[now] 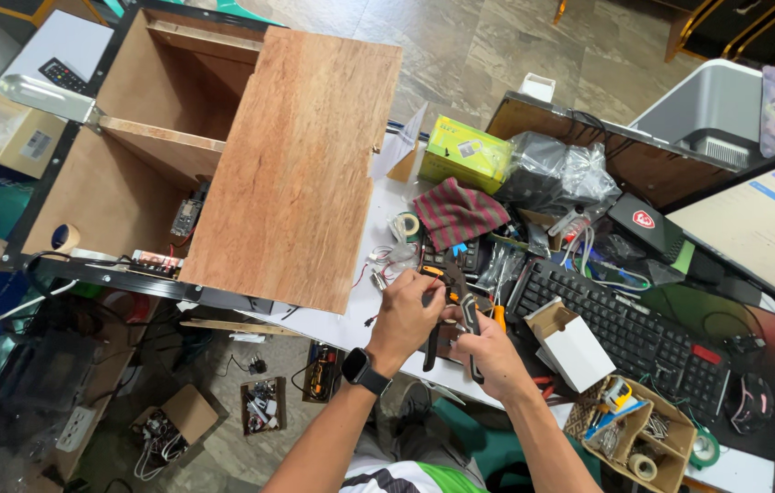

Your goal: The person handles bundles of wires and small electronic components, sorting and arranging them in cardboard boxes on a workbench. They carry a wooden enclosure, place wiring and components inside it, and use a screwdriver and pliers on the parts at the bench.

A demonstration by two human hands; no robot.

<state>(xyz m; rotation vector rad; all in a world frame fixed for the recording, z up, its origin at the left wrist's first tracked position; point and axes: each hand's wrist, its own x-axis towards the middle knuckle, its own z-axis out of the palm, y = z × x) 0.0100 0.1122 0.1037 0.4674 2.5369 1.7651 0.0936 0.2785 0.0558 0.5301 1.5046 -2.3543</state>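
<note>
A: So what are you gripping there?

B: Your right hand (488, 351) is closed on black-handled pliers (468, 319), just left of the black keyboard (629, 330). Your left hand (406, 315), smartwatch (362, 370) on the wrist, pinches something tiny at the jaws; can't tell what.

A: And the bench?

B: White cluttered tabletop (342, 324), big plywood cabinet (251, 137) far left of the keyboard, stone-tile floor (460, 46) beyond it, small white box (575, 347) touching the keyboard's near edge.

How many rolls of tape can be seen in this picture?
4: one roll at the wooden cabinet's left edge, one beside the striped cloth, one in the cardboard organizer, one green right of it. Clutter may hide more.
</note>
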